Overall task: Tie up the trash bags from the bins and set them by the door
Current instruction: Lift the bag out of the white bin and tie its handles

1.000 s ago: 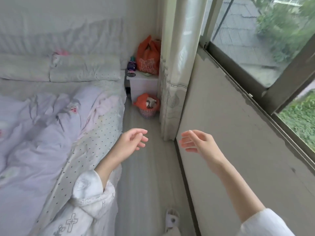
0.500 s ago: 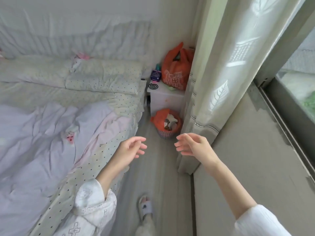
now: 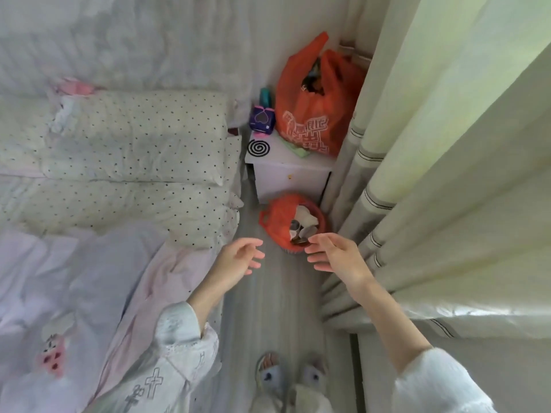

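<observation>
Fingers on both the left hand [image 3: 238,257] and right hand [image 3: 337,254] are loose, holding nothing. Just past the right fingertips sits the small bin with its orange trash bag [image 3: 277,219], on grey wood-look floor [image 3: 268,308] squeezed between bed [image 3: 89,263] and curtain [image 3: 417,204].

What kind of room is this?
Most likely a bedroom: a bed with polka-dot pillows and a lilac duvet, a white bedside cabinet, and a curtain along the right side.
</observation>
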A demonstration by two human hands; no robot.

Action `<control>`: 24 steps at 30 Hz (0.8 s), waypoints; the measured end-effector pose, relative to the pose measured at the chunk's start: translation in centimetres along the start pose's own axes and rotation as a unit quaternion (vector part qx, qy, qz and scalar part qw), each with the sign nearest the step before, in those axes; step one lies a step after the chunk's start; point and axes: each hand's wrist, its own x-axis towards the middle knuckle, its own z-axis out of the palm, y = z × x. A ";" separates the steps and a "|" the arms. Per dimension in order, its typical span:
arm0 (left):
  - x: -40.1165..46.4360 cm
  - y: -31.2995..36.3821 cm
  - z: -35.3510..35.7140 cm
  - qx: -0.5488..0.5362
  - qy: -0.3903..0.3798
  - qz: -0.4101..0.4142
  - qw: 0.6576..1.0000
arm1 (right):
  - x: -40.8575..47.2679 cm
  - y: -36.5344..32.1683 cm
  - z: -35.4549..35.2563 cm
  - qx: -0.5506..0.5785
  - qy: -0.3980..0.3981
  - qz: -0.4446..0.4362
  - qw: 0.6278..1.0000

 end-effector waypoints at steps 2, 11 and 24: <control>3.5 -0.8 0.4 -0.006 0.003 -0.024 1.000 | 3.9 0.3 0.1 -0.008 0.000 0.017 1.000; 19.5 -11.1 3.7 -0.034 0.014 -0.100 0.994 | 21.3 8.5 0.2 -0.041 0.016 0.089 0.995; 42.4 -31.7 9.2 -0.107 0.053 -0.122 0.985 | 41.9 31.4 1.2 -0.024 0.112 0.242 0.963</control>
